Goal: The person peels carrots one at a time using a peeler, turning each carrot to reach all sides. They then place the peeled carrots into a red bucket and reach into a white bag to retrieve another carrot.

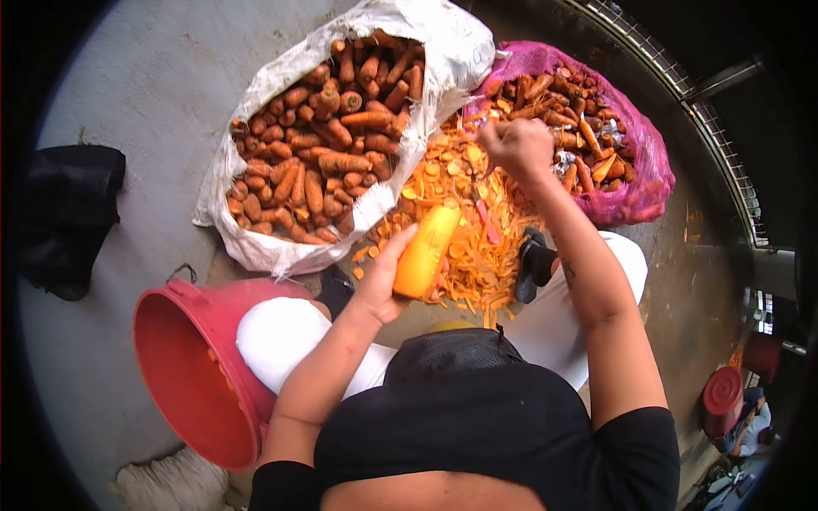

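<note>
A bare grey concrete floor (136, 77) is seen from above, and a person is seated on it with knees spread. At the far left an open white woven sack (443, 43) is laid on its side, full of dull, unpeeled carrots (324, 145). At the far right lies a pink mesh bag (648, 183) with more carrots in it. Both mouths are turned toward the person, apparently so that their contents stay within reach. Between the 2 bags a heap of orange peelings (469, 255) is spread over the floor. A red plastic bucket (187, 375) is tipped on its side at the near left, beside the left knee.

A smooth, bright orange peeled carrot (423, 249) is gripped at its near end by the left hand (382, 283). The fingers are wrapped round it and its tip is pointed away over the heap, so shavings would seemingly drop there. The right hand (515, 145) is raised above the heap and closed into a fist. A thin pinkish tool (484, 209) appears just below it, but whether it is held cannot be told.
</note>
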A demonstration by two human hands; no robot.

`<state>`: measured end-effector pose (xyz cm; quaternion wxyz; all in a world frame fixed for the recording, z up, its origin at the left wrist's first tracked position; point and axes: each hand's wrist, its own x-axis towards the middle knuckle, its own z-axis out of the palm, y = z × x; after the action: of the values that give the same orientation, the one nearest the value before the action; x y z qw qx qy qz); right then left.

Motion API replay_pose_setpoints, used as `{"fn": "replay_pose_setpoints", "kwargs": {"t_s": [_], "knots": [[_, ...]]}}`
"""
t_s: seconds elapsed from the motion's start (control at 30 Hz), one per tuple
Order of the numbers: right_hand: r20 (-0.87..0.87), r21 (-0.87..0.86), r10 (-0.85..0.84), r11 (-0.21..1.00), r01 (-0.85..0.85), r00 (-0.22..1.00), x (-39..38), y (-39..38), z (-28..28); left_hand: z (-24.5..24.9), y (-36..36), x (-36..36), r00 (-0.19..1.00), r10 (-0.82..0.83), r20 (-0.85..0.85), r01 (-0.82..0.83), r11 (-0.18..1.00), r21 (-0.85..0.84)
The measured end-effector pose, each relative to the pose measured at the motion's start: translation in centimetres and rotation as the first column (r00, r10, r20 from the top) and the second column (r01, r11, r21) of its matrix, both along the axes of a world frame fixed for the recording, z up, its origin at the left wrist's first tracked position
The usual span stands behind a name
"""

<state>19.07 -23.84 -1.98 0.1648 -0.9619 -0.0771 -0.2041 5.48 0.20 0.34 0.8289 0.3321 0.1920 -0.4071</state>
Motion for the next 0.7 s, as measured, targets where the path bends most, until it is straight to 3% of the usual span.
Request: {"fn": "replay_pose_setpoints", "kwargs": {"t_s": [0.07,0.13,0.2,0.27,0.33,0.47,0.5,0.7], "knots": [[-0.017,0.205,-0.025,0.978,0.027,1.0,-0.3,0.2,0.5,-0.2,0.6,0.1,1.0,-0.002,-0.007,0.002,0.999,-0.04],[-0.19,0.385,0.102,0.923,-0.022,0.976,-2.1,2.3,2.7,0.1,0.5,0.0,0.998,0.057,-0.018,-0.058,0.997,-0.049],[-0.113,0.432,0.29,0.875,-0.216,0.95,-3.6,3.7,2.7,-0.5,0.5,0.1,0.995,0.102,-0.012,-0.103,0.992,-0.067],[0.028,0.389,0.502,0.791,-0.472,0.864,-5.1,5.1,3.4,-1.0,0.4,0.2,0.989,0.143,-0.042,-0.146,0.986,-0.08],[0.041,0.35,0.618,0.727,-0.59,0.785,-6.3,6.0,4.3,-1.0,-0.3,0.4,0.967,0.247,-0.061,-0.25,0.967,-0.043],[0.107,0.288,0.675,0.682,-0.672,0.73,-7.1,7.1,3.8,-1.5,-0.2,0.3,0.971,0.237,-0.043,-0.24,0.966,-0.096],[0.102,0.284,0.674,0.685,-0.671,0.731,-7.1,7.1,3.7,-1.6,0.0,0.3,0.975,0.222,-0.026,-0.223,0.959,-0.176],[0.136,0.278,0.657,0.693,-0.664,0.742,-6.2,6.6,2.7,-0.5,-1.2,0.3,0.946,0.301,-0.122,-0.305,0.952,-0.014]]}}
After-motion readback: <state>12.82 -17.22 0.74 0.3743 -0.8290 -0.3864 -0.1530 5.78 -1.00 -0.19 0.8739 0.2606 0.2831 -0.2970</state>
